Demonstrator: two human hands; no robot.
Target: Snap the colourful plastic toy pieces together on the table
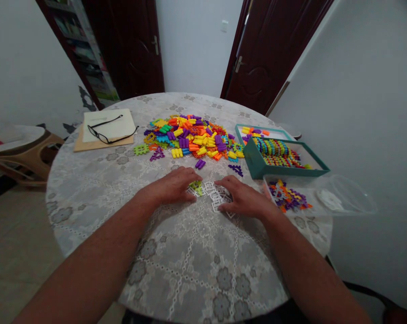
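Note:
My left hand (174,184) lies palm down on the round table (122,198), fingers curled over small white and green plastic pieces (197,188). My right hand (246,198) rests beside it, fingers bent over a cluster of white lattice pieces (214,194). Whether either hand grips a piece is hidden under the fingers. Just beyond both hands sits a big heap of coloured plastic building blocks (193,137), with a few loose purple ones (200,164) near my fingers.
A teal box (257,164) with rows of blocks stands at the right, its lid (239,130) behind it. A clear plastic tray (345,198) with several pieces lies at the right edge. Black glasses (109,130) lie on a notepad (102,139) at the left. Two dark doors stand behind.

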